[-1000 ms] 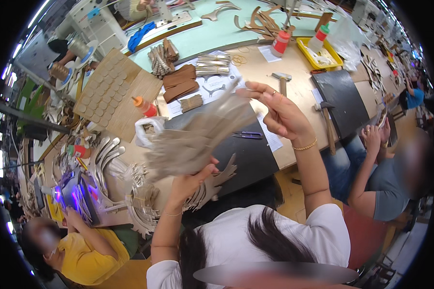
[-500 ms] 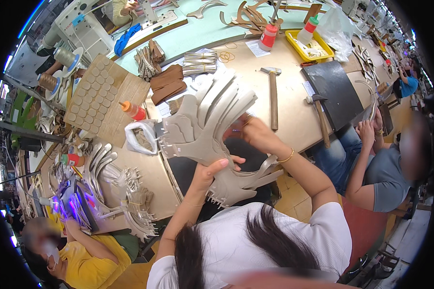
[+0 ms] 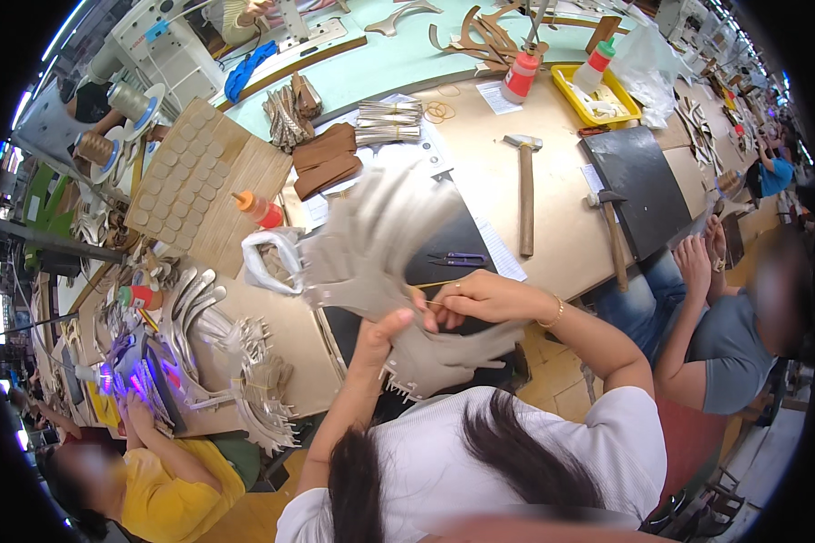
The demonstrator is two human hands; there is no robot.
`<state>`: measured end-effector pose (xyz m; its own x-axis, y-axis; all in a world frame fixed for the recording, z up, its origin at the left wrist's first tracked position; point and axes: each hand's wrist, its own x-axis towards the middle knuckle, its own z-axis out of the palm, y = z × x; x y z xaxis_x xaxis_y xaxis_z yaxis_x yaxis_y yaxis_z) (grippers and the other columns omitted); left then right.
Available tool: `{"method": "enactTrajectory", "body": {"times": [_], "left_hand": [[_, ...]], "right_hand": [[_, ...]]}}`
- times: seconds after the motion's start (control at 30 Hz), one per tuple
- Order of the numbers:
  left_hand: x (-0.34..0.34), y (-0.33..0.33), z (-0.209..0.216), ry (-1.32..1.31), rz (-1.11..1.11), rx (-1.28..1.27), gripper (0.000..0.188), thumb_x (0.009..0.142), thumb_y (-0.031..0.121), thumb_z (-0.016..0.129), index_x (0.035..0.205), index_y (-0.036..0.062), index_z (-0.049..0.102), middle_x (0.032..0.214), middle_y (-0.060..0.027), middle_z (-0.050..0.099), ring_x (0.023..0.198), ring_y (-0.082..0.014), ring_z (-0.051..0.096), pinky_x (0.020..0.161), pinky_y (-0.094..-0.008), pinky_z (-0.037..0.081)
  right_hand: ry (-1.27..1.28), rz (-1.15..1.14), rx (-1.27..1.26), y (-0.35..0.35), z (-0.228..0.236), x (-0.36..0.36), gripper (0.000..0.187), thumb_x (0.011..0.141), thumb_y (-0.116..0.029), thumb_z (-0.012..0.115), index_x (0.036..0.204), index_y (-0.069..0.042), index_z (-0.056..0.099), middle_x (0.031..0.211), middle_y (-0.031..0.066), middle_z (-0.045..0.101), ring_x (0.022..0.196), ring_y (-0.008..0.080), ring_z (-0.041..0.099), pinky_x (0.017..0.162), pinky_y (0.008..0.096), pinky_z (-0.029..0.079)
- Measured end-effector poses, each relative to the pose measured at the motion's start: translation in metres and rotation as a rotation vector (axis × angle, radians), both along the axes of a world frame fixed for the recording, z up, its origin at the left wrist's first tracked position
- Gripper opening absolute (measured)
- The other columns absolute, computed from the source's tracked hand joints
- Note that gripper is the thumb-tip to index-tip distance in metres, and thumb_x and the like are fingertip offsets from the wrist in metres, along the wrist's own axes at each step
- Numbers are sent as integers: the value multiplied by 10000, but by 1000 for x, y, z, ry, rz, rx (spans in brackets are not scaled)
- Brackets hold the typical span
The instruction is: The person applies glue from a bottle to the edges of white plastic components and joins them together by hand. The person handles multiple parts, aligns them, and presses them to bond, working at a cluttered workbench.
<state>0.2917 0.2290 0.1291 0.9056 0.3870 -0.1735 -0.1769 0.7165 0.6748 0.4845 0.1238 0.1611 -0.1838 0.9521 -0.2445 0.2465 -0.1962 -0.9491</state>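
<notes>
My left hand (image 3: 382, 339) grips a bundle of beige leather strap pieces (image 3: 358, 271) at its narrow middle. The bundle's upper strips fan out and are smeared by motion; its lower strips spread over my lap. My right hand (image 3: 475, 297) is closed just right of the bundle's middle. Its fingers pinch a thin yellow rubber band (image 3: 433, 303), stretched against the bundle. Part of the band is hidden. Beyond my hands, a pair of thread snips (image 3: 457, 260) lies on a black mat (image 3: 466, 237) with a printed sheet (image 3: 500, 253) beside it.
A hammer (image 3: 526, 195) lies to the right, near a black board (image 3: 638, 185) with another hammer (image 3: 609, 226). At left are a white bag (image 3: 255, 264), a glue bottle (image 3: 261, 210) and a wooden board of round pieces (image 3: 177, 181). Co-workers sit on both sides.
My right hand has come down toward me, from beyond the bundle to beside its middle. The bundle's upper strips have swung left, and the snips and sheet now show.
</notes>
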Motion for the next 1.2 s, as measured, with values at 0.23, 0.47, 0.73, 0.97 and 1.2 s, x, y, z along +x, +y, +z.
{"method": "enactTrajectory", "body": {"times": [0.23, 0.47, 0.73, 0.97, 1.2], "left_hand": [[17, -5, 5, 142, 154, 63, 462, 811, 178, 603, 1189, -55, 476, 892, -150, 640, 759, -185, 634, 717, -300, 533], [24, -28, -13, 36, 440, -48, 403, 865, 203, 600, 1192, 28, 442, 1138, -167, 560, 1087, -241, 535, 952, -377, 434], [-9, -31, -71, 636, 620, 207, 393, 923, 235, 552, 1217, -9, 455, 1134, -103, 535, 1107, -188, 496, 986, -331, 375], [-33, -44, -60, 270, 632, -203, 335, 946, 170, 534, 1235, 17, 460, 1200, -84, 525, 1105, -177, 498, 992, -344, 366], [-39, -42, -57, 186, 553, -355, 374, 974, 214, 470, 1233, -50, 419, 1229, -121, 512, 1171, -230, 471, 1030, -404, 348]], "right_hand": [[58, -358, 232, 1, -16, 19, 127, 930, -104, 503, 927, -1, 579, 885, 48, 522, 684, 99, 550, 645, 250, 475], [-663, -600, 435, 75, -42, 125, 165, 858, -130, 603, 822, 30, 630, 959, 118, 568, 800, 210, 595, 715, 312, 486], [-1012, -612, 531, 146, -54, 147, 183, 795, -170, 657, 749, 7, 645, 930, 150, 596, 883, 318, 579, 805, 397, 458], [-564, -417, 399, 181, -27, 75, 227, 844, -207, 635, 952, -10, 660, 911, 118, 655, 725, 212, 632, 682, 321, 502], [262, -108, -20, 277, -39, -52, 521, 967, -470, 354, 1291, -66, 412, 755, 116, 648, 550, 122, 589, 513, 244, 503]]}}
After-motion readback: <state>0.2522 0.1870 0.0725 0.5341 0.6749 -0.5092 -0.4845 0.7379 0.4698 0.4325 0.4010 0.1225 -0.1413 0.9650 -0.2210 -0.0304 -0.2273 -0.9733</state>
